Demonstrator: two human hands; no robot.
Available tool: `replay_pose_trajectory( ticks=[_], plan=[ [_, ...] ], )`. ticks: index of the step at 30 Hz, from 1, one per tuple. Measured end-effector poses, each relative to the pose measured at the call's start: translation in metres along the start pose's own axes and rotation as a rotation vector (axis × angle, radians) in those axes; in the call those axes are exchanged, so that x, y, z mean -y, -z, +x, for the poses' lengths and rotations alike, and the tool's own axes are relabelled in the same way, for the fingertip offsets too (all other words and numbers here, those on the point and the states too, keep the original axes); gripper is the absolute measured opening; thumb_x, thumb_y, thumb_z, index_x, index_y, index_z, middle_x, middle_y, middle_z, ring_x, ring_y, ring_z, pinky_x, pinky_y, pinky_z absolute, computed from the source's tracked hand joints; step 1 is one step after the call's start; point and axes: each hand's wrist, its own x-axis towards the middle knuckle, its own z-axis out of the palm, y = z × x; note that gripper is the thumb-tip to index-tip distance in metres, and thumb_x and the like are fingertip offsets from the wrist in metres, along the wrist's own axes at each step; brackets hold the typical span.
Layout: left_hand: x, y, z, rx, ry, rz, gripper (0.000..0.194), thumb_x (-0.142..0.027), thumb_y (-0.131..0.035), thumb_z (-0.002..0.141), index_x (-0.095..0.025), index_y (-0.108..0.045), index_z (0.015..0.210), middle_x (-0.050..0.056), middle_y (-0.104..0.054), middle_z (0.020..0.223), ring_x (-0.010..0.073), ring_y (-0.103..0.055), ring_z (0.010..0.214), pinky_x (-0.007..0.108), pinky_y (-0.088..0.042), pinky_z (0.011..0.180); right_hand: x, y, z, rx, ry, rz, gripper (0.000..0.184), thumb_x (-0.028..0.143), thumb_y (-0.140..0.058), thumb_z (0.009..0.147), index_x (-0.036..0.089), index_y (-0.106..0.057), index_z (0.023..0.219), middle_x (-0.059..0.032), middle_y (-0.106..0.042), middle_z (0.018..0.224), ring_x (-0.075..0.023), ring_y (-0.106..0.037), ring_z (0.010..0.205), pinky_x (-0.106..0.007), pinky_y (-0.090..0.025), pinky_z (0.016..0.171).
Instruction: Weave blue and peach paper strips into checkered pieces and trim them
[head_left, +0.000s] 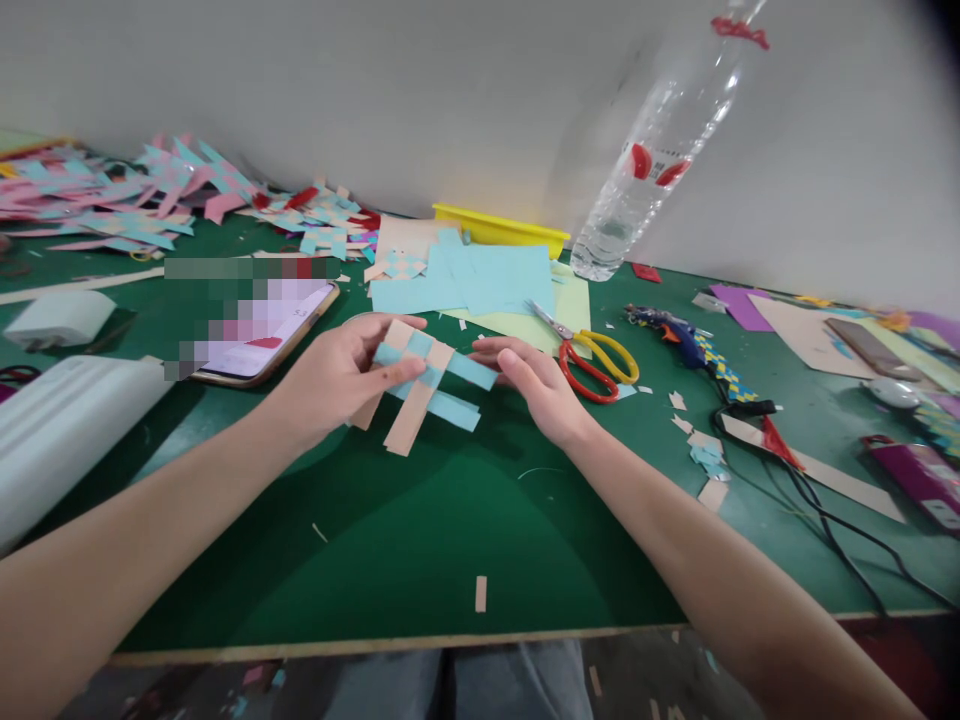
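A small woven piece of peach and light-blue paper strips point(418, 372) hangs above the green table, its loose strip ends pointing down and to the right. My left hand point(352, 370) pinches it at its left side, thumb in front and fingers partly behind. My right hand point(536, 385) is just right of the weave with fingers extended and thumb raised. Its fingertips are close to the end of the upper blue strip; whether they touch it I cannot tell. Behind my right hand lie scissors point(592, 362) with one red and one yellow handle.
Blue paper sheets point(495, 280) lie before a yellow tray point(502, 232). A clear plastic bottle point(652, 160) stands by the wall. Left are a phone point(262, 335), a white box-like device point(82, 430) and piled woven strips point(127, 195). Cables point(817, 500) and paper scraps point(705, 455) lie right.
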Motion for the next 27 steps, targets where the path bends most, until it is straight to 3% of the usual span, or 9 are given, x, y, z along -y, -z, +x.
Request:
replay_pose_trajectory(
  ticks=[4, 8, 11, 17, 23, 27],
  plan=[
    [-0.002, -0.002, 0.000, -0.011, -0.019, -0.050, 0.054, -0.040, -0.068, 0.079, -0.020, -0.051, 0.126, 0.006, -0.069, 0.099, 0.0221, -0.066, 0.085, 0.031, -0.056, 0.069, 0.004, -0.006, -0.001, 0.063, -0.081, 0.108, 0.040, 0.045, -0.065, 0.081, 0.019, -0.058, 0.111, -0.0063, -0.069, 0.108, -0.0179, -0.066, 0.098, -0.034, -0.052, 0.089],
    [0.002, -0.006, -0.001, 0.111, -0.053, 0.000, 0.052, -0.043, -0.069, 0.079, -0.020, -0.052, 0.123, 0.004, -0.068, 0.086, 0.0197, -0.066, 0.074, 0.028, -0.054, 0.059, 0.006, -0.012, -0.003, 0.061, -0.186, 0.042, 0.037, 0.047, -0.070, 0.075, 0.019, -0.065, 0.098, -0.0042, -0.072, 0.089, -0.0169, -0.068, 0.081, -0.031, -0.056, 0.074],
    [0.004, -0.008, -0.002, 0.198, -0.066, 0.069, 0.049, -0.046, -0.067, 0.079, -0.021, -0.053, 0.119, 0.002, -0.067, 0.081, 0.0184, -0.065, 0.071, 0.026, -0.052, 0.056, 0.006, -0.013, -0.004, 0.073, -0.225, 0.032, 0.035, 0.046, -0.071, 0.073, 0.018, -0.068, 0.094, -0.0034, -0.071, 0.079, -0.0144, -0.068, 0.070, -0.029, -0.056, 0.071],
    [0.006, -0.013, -0.004, 0.199, -0.121, 0.210, 0.043, -0.051, -0.064, 0.079, -0.022, -0.060, 0.110, -0.002, -0.057, 0.063, 0.0141, -0.054, 0.053, 0.024, -0.041, 0.045, 0.010, -0.014, -0.007, 0.103, -0.232, -0.051, 0.027, 0.043, -0.071, 0.074, 0.017, -0.071, 0.084, -0.0032, -0.072, 0.071, -0.0136, -0.068, 0.066, -0.028, -0.054, 0.068],
    [0.002, -0.013, -0.005, 0.161, -0.148, 0.256, 0.037, -0.052, -0.061, 0.080, -0.022, -0.066, 0.101, -0.002, -0.055, 0.061, 0.0110, -0.046, 0.048, 0.022, -0.035, 0.042, 0.010, -0.012, -0.007, 0.111, -0.239, -0.060, 0.026, 0.043, -0.069, 0.076, 0.018, -0.070, 0.084, -0.0030, -0.073, 0.071, -0.0133, -0.069, 0.065, -0.027, -0.055, 0.067],
    [-0.003, -0.010, -0.005, 0.206, -0.136, 0.271, 0.034, -0.050, -0.060, 0.082, -0.022, -0.067, 0.100, -0.002, -0.052, 0.058, 0.0094, -0.041, 0.045, 0.022, -0.031, 0.040, 0.009, -0.013, -0.007, 0.106, -0.240, -0.057, 0.025, 0.042, -0.069, 0.077, 0.019, -0.070, 0.082, -0.0028, -0.073, 0.071, -0.0129, -0.069, 0.064, -0.027, -0.056, 0.066]
  ],
)
